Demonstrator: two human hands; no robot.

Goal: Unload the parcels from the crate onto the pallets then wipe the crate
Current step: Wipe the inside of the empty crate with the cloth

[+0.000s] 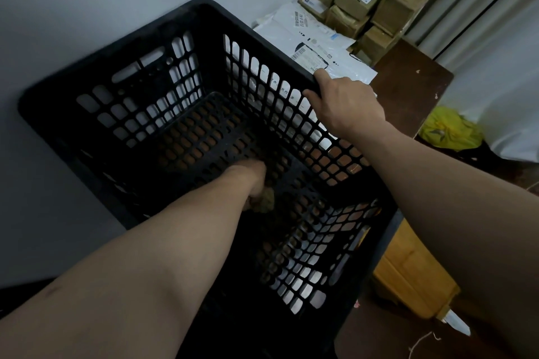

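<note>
Head view looks down along the left forearm, which runs from the lower left corner straight into the black crate [210, 17]; the left hand [253, 181] is deep inside, near the perforated floor, wrist bent downward, fingers mostly hidden but closed around a wadded olive-brown cloth [267, 199] that is pressed against the lower inside of the crate; no parcels lie in the crate, and brown floor shows through the holes in its bottom. The right arm comes in from the right edge, stretched forward and angled inward; the right hand [347, 102] sits on top of the crate's right rim, back of the hand up, thumb hooked on the inner side and forefinger laid along the edge, grasping that rim. Just beyond the right hand, white mailer parcels [315, 38] lie flat on a dark brown board [408, 81], touching the crate's outer wall; farther back, brown cardboard parcels [364, 0] are stacked against the wall in the corner; a yellow bag [449, 128] lies to the right, beside the board.
</note>
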